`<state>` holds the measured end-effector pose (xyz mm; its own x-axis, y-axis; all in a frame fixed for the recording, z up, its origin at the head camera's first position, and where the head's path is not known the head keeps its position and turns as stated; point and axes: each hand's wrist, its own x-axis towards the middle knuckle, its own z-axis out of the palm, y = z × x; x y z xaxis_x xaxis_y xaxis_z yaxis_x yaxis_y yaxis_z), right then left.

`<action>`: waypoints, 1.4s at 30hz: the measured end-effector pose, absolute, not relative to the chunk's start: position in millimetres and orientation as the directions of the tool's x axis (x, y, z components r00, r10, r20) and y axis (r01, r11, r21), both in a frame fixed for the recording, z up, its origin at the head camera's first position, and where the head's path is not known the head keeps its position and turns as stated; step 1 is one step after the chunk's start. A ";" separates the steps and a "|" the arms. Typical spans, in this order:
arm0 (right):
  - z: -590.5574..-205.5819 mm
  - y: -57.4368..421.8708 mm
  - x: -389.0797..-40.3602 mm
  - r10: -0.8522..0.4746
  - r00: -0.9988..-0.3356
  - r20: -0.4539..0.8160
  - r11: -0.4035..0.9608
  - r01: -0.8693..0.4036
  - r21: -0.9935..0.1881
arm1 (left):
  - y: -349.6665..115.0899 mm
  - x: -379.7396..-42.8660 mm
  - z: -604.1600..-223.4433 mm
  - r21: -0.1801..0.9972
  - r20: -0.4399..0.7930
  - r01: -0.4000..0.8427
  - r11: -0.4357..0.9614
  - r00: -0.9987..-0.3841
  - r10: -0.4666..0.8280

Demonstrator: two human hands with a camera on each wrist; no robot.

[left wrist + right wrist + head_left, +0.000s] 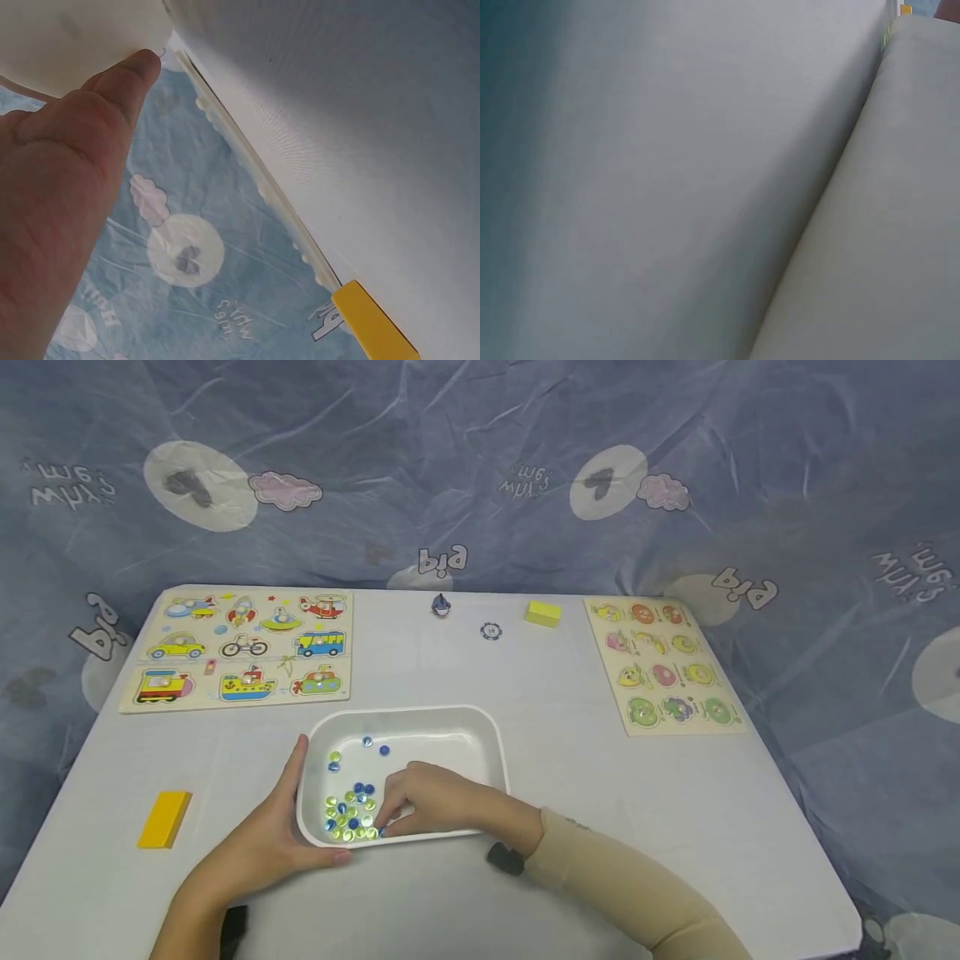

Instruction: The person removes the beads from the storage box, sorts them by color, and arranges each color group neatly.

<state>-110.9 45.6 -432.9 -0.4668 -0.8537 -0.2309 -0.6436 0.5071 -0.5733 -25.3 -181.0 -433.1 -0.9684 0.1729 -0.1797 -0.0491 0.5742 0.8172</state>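
Observation:
A white tray (491, 752) holds several blue and yellow-green glass marbles (350, 810), mostly gathered in its front left corner. My left hand (273, 827) rests against the tray's left side with straight fingers, its thumb along the front wall. In the left wrist view, this hand (75, 150) touches the tray's outside (82, 37). My right hand (431, 797) reaches over the front rim into the tray. Its curled index finger and thumb pinch at a blue marble (382, 832), which the fingertips partly hide. The right wrist view shows mainly the tray's wall (885, 202).
A vehicle puzzle board (210, 664) lies back left and a fruit puzzle board (660, 652) back right. Between them are a small dark figure (441, 605), a round chip (491, 631) and a light yellow block (542, 614). An orange-yellow block (165, 820) lies at the left.

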 end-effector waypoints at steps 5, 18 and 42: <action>-434.5 44.3 -110.7 -0.859 -0.461 -0.225 0.502 -0.666 -0.553 | -183.9 -24.1 -433.8 0.827 -0.164 -0.036 0.561 -0.970 0.180; -430.5 48.2 -108.5 -0.806 -0.534 -0.257 0.568 -0.572 -0.592 | -184.0 -23.9 -433.6 0.830 -0.193 -0.065 0.554 -0.965 0.176; -375.6 152.1 -138.1 -0.509 -0.846 0.158 0.474 -0.428 -0.770 | -185.5 -24.3 -431.4 0.841 -0.201 -0.075 0.537 -0.963 0.182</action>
<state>-138.1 152.1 -375.6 -0.8463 -0.5089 0.1577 -0.4282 0.4736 -0.7696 -24.3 -185.5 -431.4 -0.9625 0.1815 -0.2014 -0.0747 0.5366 0.8405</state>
